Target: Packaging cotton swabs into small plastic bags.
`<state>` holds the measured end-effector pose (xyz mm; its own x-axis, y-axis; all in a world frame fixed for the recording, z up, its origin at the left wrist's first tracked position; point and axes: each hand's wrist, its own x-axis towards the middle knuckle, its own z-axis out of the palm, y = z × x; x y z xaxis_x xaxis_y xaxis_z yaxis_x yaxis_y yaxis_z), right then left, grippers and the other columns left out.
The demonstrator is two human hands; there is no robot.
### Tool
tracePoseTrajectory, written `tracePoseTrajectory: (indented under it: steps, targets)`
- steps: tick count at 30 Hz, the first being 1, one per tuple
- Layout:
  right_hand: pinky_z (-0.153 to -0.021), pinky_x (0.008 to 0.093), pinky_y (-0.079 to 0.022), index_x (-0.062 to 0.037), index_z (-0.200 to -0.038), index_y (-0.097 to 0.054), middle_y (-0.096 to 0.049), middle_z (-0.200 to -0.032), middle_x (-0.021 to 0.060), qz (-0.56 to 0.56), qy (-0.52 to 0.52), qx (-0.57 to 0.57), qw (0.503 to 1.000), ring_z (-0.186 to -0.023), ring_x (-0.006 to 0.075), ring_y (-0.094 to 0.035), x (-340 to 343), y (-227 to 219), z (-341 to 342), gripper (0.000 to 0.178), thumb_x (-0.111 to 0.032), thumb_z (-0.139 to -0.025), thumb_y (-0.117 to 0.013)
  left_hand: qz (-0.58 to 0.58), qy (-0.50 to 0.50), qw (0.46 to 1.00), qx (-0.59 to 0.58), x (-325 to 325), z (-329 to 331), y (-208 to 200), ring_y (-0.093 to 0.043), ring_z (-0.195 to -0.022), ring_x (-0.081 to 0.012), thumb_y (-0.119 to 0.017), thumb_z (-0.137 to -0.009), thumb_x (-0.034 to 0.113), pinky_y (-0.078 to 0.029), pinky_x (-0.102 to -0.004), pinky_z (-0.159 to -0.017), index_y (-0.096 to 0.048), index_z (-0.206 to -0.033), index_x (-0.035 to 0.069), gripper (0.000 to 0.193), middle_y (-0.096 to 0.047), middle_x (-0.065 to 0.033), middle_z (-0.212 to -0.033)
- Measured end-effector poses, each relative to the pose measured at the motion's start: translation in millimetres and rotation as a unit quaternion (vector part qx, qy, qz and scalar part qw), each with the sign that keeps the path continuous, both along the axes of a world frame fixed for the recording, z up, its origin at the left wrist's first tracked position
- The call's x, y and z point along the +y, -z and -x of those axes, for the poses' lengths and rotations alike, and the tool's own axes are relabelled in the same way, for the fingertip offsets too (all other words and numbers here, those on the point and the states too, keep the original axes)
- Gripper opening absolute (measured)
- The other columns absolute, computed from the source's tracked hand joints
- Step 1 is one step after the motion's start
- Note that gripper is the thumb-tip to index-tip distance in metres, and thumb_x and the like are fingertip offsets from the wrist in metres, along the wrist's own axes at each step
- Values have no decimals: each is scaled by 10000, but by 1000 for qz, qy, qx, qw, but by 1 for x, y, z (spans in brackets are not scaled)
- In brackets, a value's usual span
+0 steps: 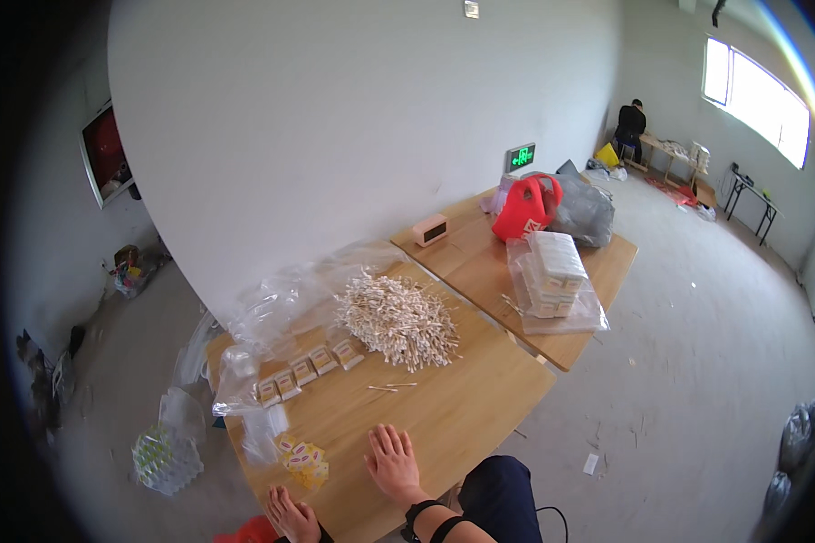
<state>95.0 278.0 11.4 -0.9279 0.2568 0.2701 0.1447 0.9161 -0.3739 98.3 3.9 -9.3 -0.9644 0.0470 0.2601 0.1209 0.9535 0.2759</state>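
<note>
Near table [480, 385]: cotton swab heap [398, 317] at the rear, packet row [306, 366] to its left. Two loose swabs [392, 387] lie before the heap, between it and the right hand [396, 463]. Printed cards [305, 460] lie left of that hand; the left hand [292, 516] is in front of them (at the table's edge). Far table [469, 258], behind and rightward: tote bag [519, 215] at the back, stacked packs [557, 271] before it.

Red bag [513, 210]: is standing beside a grey plastic bag [585, 215].
Sign [521, 157]: is glowing green on the wall [362, 118].
Window [764, 107]: is shining bright white.
</note>
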Motion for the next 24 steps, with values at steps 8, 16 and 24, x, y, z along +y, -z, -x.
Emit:
tracePoseTrajectory:
  steps: [8, 16, 24]
  targets:
    - [-1210, 480, -208, -118, -1464, -454, -417, -1531, 95, -10, 10, -9, 1000, -1444, 259, -339, 8, -1, -1, 566, -397, -974, -509, -6, 6, 1000, 19, 15, 2, -10, -328, -1404, -412, -594, -796, 138, -216, -540, -1179, -435, -1382, -3, 623, -409, -238, -1463]
    - [-1215, 490, -186, -111, -1438, -488, -419, -1514, 118, 13, 2, -1, 1000, -1451, 304, -308, 3, -2, 3, 549, -347, -944, -526, -14, 10, 1000, 9, 8, 2, -10, -313, -1421, -397, -599, -816, 197, -199, -533, -1195, -465, -1361, -11, 599, -398, -244, -1464]
    - [-1228, 490, -166, -90, -1433, -487, -387, -1541, 115, -1, -7, -8, 1000, -1459, 302, -294, 2, 5, 3, 549, -329, -940, -531, 8, -5, 1000, -14, 4, -2, -6, -295, -1444, -377, -598, -843, 258, -168, -520, -1210, -420, -1410, 24, 638, -362, -220, -1513]
